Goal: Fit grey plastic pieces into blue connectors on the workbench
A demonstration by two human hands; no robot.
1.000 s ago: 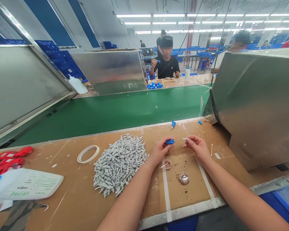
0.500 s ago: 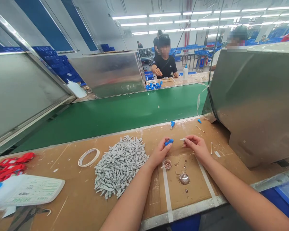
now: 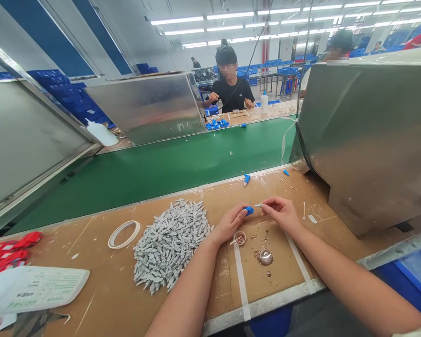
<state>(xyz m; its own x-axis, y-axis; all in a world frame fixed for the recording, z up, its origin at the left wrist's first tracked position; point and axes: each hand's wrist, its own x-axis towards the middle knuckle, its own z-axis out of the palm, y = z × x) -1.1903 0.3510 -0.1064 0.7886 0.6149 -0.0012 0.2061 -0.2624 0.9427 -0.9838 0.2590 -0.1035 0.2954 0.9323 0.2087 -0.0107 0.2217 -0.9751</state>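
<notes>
The left hand (image 3: 233,221) has its thumb and fingers closed on a small blue plastic piece (image 3: 249,211), which sticks out past the fingertips toward the right hand (image 3: 280,214). That hand pinches a slim, small grey piece (image 3: 258,205) between thumb and fingers, its free end pointing left at the blue one; a narrow gap lies between the two, so they are near each other but apart. Both are held up over the brown cardboard-covered table (image 3: 107,285), toward the far end of a stretch marked off by two white tape strips (image 3: 241,281). Nearer the body than the pieces, a small clear round cup (image 3: 239,238) with a white stick in it sits just beside the left wrist, and a shiny, coppery round blob (image 3: 265,257) lies between the forearms. A large heap of small light-grey pieces (image 3: 171,248) spreads to the left of the left forearm, with a white ring-shaped tape roll (image 3: 111,241) beyond it. Past the hands, near the table's far edge, lie an angled blue plastic part (image 3: 246,179) and a small blue tapered cap (image 3: 286,172).
</notes>
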